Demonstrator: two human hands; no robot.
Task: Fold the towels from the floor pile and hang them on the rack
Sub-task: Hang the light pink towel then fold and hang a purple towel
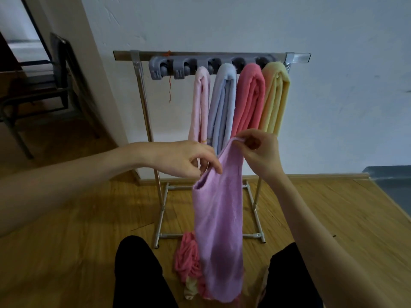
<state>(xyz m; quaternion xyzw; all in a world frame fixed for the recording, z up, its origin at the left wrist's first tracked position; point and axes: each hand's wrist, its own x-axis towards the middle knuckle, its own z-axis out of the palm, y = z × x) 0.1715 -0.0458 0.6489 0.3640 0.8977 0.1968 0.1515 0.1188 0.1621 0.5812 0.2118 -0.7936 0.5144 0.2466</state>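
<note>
I see the white wall (289, 30) filling the upper right of the frame, with the wooden floor (66, 230) spread across the bottom. To the upper left stands a dark chair (60, 70), blurred, beside a doorway. In the centre stands the metal rack (146, 107), its top bar running across the upper middle and its feet on the floor at lower centre. A grey holder strip (178, 65) is fixed along the bar.

Four folded towels hang from the strip side by side, touching one another: a pale pink towel (200, 101) at the left, then a light blue towel (223, 103), a coral towel (250, 96) and a yellow towel (275, 96) at the right end of the bar.

In front of them, at centre frame, I hold a lilac towel (218, 218) that hangs long and narrow down to the bottom of the frame. My right hand (260, 154) pinches its top corner between thumb and fingertips, just below the hanging towels. My left hand (189, 158) is lower and to the left, its fingers curled, pinching the towel's upper edge.

At the bottom centre, between my black-clad knees (138, 274), lies the floor pile (189, 263), coral with a bit of pale yellow, partly behind the lilac towel. An orange thread (170, 90) dangles from the strip.
</note>
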